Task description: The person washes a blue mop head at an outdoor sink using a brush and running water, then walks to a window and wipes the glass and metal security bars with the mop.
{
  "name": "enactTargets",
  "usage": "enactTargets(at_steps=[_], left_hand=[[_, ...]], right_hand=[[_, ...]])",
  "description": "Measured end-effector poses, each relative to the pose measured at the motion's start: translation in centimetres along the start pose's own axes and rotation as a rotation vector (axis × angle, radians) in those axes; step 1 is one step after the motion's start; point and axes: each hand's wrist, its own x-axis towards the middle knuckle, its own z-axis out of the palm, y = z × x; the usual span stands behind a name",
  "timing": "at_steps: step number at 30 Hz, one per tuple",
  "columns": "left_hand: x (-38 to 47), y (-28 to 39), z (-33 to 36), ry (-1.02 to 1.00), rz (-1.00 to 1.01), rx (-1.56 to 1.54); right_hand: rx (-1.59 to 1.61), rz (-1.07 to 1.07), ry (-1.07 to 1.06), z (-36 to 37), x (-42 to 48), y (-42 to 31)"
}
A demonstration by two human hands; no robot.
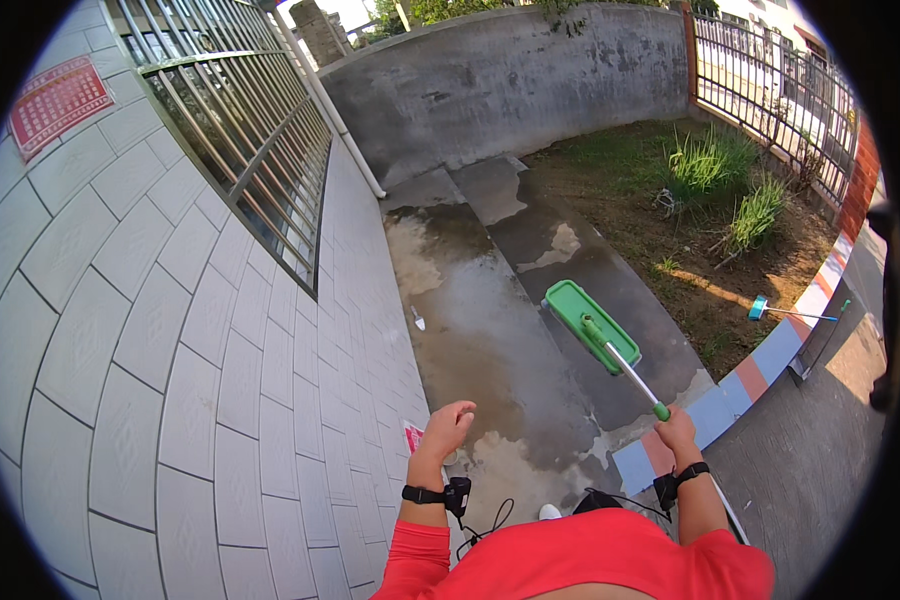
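My right hand [675,429] is closed round the handle of a flat mop [630,371] with a metal pole and green joint. Its green rectangular head [592,326] is tilted in front of me, over the wet concrete; whether it touches the ground I cannot tell. My left hand [448,431] is near the tiled wall, fingers curled, with nothing seen in it. A small white-bladed trowel or scraper [418,321] lies on the concrete walkway [487,337] by the wall's foot. Both wrists wear black straps with small devices and cables.
The tiled wall [217,405] with a barred window [247,135] rises at left, beside a white drainpipe [345,135]. A concrete wall [510,82] stands ahead. At right are a planted soil bed [630,187], a tiled kerb [735,394] and a blue broom [759,307].
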Motion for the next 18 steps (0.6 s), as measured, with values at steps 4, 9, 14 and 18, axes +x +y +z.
enactTargets(at_steps=[4, 9, 14, 18], left_hand=[[5.1, -2.0, -1.6, -0.026, -0.131, 0.011], [8.6, -9.1, -3.0, -0.067, -0.426, -0.012], [14.0, -13.0, -6.8, 0.014, -0.595, 0.004], [22.5, -12.8, -8.9, 0.037, -0.545, -0.160]], right_hand=[[0.074, -0.088, -0.012, 1.3, 6.4, -7.7], [0.063, -0.218, -0.082, 3.2, 16.4, -16.0], [0.046, -0.281, -0.112, 3.6, 26.7, -24.9], [0.065, -0.393, -0.154, 3.6, 33.9, -33.5]])
